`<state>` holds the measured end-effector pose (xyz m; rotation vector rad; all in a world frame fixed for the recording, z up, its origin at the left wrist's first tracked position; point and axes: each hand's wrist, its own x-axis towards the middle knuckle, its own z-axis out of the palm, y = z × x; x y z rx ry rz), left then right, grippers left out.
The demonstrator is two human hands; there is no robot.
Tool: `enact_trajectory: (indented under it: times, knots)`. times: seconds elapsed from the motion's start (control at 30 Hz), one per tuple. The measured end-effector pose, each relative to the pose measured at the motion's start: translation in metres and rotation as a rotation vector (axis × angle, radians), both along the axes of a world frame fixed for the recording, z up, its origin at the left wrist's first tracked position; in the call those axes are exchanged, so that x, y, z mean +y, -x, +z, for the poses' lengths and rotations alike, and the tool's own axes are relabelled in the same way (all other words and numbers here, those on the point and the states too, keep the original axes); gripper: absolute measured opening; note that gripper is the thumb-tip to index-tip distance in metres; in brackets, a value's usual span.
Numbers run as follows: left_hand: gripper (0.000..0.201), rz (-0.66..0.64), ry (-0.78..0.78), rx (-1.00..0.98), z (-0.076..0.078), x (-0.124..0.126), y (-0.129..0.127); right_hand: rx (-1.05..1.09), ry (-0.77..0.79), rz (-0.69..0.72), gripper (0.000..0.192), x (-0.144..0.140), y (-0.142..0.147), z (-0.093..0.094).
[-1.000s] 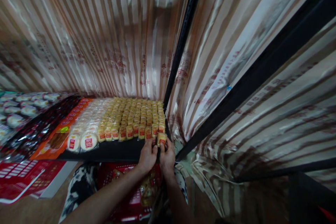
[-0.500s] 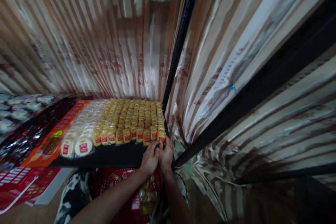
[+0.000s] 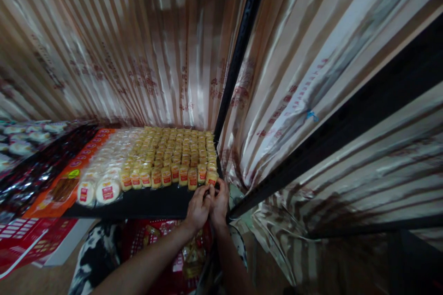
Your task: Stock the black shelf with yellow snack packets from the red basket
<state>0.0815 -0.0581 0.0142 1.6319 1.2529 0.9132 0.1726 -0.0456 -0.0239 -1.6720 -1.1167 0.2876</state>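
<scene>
My left hand (image 3: 198, 208) and my right hand (image 3: 219, 202) meet at the front right corner of the rows of small yellow wrapped cakes (image 3: 173, 150). Fingers of both close on one wrapped cake (image 3: 211, 177) with a red label, at the front of the rightmost row. Their tips partly cover its lower end. Other cakes with red labels stand upright along the front, just left of my hands. All rest on a black shelf (image 3: 145, 203).
Left of the cakes lie round white packets (image 3: 108, 191), an orange packet row (image 3: 57, 189) and dark shiny packets (image 3: 38, 170). Below the shelf are a red basket (image 3: 134, 239) with wrapped cakes and another red basket (image 3: 31, 244). Black posts (image 3: 238, 55) and striped curtains (image 3: 155, 46) surround the shelf.
The view has shifted slightly. Both hands stay on the same front right cake, with little visible movement of the fingers.
</scene>
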Motion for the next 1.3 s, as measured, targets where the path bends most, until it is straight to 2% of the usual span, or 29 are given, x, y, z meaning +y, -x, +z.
enact_trajectory:
  times: [0.23,0.4,0.53,0.67,0.77,0.9,1.0,1.07,1.17,1.3]
  knots:
    - [0.035,-0.017,-0.005,-0.047,-0.006,-0.006,0.002,0.094,-0.026,0.016,0.028,-0.009,0.003,0.004]
    - [0.038,0.040,0.143,-0.144,-0.002,-0.003,0.004,-0.031,-0.077,0.038,0.046,-0.009,0.003,0.014]
    - [0.035,0.064,0.200,-0.182,-0.001,0.000,0.005,-0.071,-0.050,0.083,0.038,-0.007,0.001,0.021]
    - [0.034,0.135,0.239,-0.227,-0.005,-0.008,0.006,0.157,-0.006,0.023,0.037,-0.011,0.005,0.028]
    - [0.044,0.236,0.263,-0.294,-0.004,-0.014,0.007,0.417,-0.080,-0.025,0.045,-0.016,0.013,0.032]
    - [0.049,0.265,0.257,-0.386,0.004,-0.011,0.007,0.695,-0.098,0.020,0.049,-0.020,0.021,0.030]
    - [0.041,0.260,0.230,-0.297,0.008,-0.001,0.007,0.797,-0.056,0.046,0.048,-0.021,0.023,0.021]
    - [0.037,0.277,0.176,-0.191,0.009,0.007,0.007,0.784,-0.026,0.027,0.049,-0.021,0.023,0.013]
    - [0.036,0.217,0.047,-0.035,0.016,0.018,0.009,0.626,0.008,-0.018,0.050,-0.028,0.022,0.007]
    - [0.040,0.026,-0.151,0.170,0.031,0.030,0.008,0.365,-0.019,-0.039,0.056,-0.041,0.026,0.012]
